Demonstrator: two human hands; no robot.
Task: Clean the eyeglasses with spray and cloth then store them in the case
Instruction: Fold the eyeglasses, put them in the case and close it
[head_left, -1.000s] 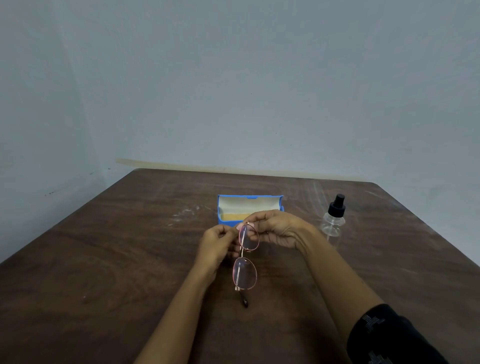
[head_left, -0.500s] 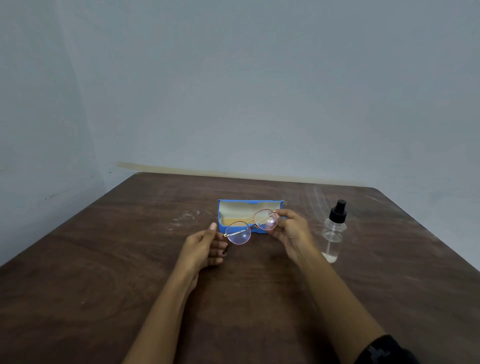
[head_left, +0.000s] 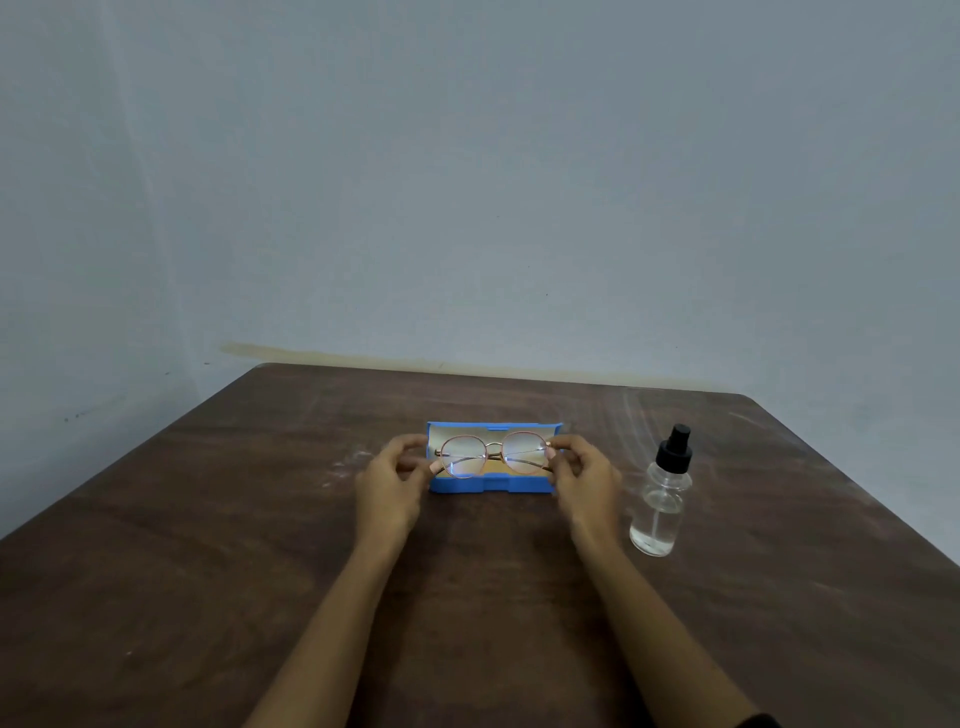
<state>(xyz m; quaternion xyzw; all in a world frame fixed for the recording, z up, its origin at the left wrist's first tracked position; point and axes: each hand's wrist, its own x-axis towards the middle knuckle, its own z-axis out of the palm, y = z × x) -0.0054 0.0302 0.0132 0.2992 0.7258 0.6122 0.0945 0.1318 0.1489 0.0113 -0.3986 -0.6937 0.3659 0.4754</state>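
Observation:
The folded eyeglasses (head_left: 493, 453), round lenses in a thin rose-gold frame, lie level over the open blue case (head_left: 491, 486), inside its pale lining. My left hand (head_left: 393, 479) pinches the frame's left end and my right hand (head_left: 582, 477) pinches its right end. A yellow cloth (head_left: 493, 470) shows as a strip in the case under the glasses. I cannot tell whether the glasses rest on the case floor.
A clear spray bottle (head_left: 661, 496) with a black nozzle stands to the right of the case, close to my right wrist. The brown wooden table (head_left: 218, 561) meets a pale wall at the back, with whitish smears left of the case.
The glasses went from hanging vertically in front of me to lying level over the case. Both hands moved forward, and my left hand took hold of the frame's left end.

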